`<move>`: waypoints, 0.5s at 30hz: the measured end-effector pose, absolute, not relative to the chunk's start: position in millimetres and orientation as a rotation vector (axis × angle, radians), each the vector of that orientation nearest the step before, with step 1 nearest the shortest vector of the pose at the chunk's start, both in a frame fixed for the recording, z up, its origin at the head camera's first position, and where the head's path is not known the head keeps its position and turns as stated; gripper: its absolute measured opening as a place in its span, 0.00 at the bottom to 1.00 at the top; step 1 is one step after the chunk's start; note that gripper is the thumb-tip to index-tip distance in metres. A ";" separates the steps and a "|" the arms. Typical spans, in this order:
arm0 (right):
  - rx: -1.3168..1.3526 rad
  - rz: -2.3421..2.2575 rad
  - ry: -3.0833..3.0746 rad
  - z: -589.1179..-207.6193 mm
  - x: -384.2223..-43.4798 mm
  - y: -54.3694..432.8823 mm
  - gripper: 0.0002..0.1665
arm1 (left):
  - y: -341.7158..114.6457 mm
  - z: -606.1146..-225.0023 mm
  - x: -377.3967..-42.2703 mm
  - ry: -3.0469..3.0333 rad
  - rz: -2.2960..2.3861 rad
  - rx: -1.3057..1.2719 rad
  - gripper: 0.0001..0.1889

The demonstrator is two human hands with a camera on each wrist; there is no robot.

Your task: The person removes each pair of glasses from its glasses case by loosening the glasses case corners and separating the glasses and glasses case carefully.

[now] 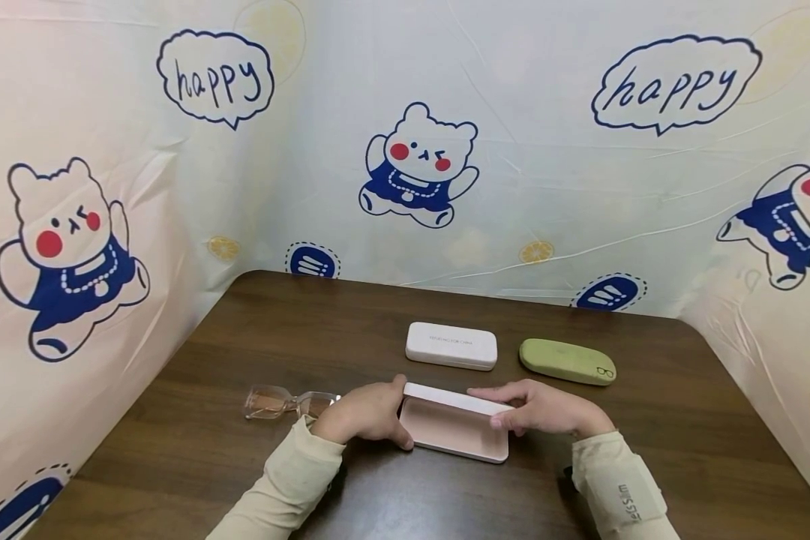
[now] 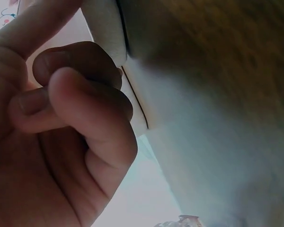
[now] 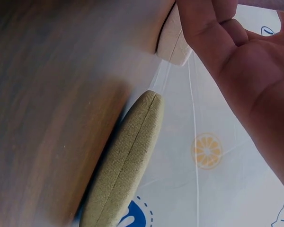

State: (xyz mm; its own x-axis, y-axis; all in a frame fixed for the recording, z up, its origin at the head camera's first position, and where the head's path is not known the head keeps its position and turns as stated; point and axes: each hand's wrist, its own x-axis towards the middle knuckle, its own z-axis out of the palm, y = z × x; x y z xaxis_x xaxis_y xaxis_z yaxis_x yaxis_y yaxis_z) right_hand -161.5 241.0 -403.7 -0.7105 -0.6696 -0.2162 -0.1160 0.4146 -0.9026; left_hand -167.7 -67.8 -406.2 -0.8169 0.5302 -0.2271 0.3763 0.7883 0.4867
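In the head view an open glasses case [image 1: 454, 431], white outside and pale pink inside, has its hollow turned toward me. My left hand [image 1: 371, 412] grips its left end, thumb at the lower corner and a finger at the upper one. At the right end of the lid, my right hand [image 1: 547, 407] pinches the edge, thumb in front and fingers behind. The left wrist view shows curled fingers [image 2: 94, 113] up close. Clear-framed glasses [image 1: 285, 403] lie on the table left of the case, partly hidden by my left hand.
Behind the open case lies a closed white glasses case [image 1: 451, 346] with small lettering. A closed green glasses case [image 1: 567, 361] is to its right, close beyond my right hand. The dark wooden table [image 1: 297, 315] is bordered by printed cloth [image 1: 540, 180] at the back and sides.
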 end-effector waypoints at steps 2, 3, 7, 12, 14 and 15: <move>-0.685 -1.278 2.113 -403.1 -161.1 241.3 0.31 | -67.9 -406.8 -168.4 2.617 0.615 0.695 0.36; -0.698 -1.273 2.119 -402.5 -160.8 241.5 0.31 | -67.9 -407.0 -168.7 2.614 0.618 0.698 0.36; -0.756 -1.240 2.148 -400.5 -159.5 241.1 0.32 | -67.8 -407.5 -169.1 2.613 0.622 0.703 0.35; -0.748 -1.120 2.254 -395.6 -156.7 238.5 0.35 | -67.4 -406.4 -168.9 2.625 0.592 0.708 0.35; -0.715 -1.068 2.293 -393.2 -155.1 236.5 0.36 | -67.3 -406.1 -168.8 2.628 0.570 0.710 0.35; -0.697 -1.046 2.307 -392.1 -154.4 235.4 0.37 | -67.3 -405.8 -168.8 2.628 0.562 0.711 0.35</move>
State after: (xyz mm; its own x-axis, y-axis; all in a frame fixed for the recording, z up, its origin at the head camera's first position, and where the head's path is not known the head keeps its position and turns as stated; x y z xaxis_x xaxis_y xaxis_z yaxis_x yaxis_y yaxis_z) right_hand -154.4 235.4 -392.1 -0.7388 -0.6318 -0.2345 -0.2401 0.5719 -0.7844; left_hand -168.8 -67.3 -405.8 -0.8086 0.5395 -0.2349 0.3964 0.7944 0.4602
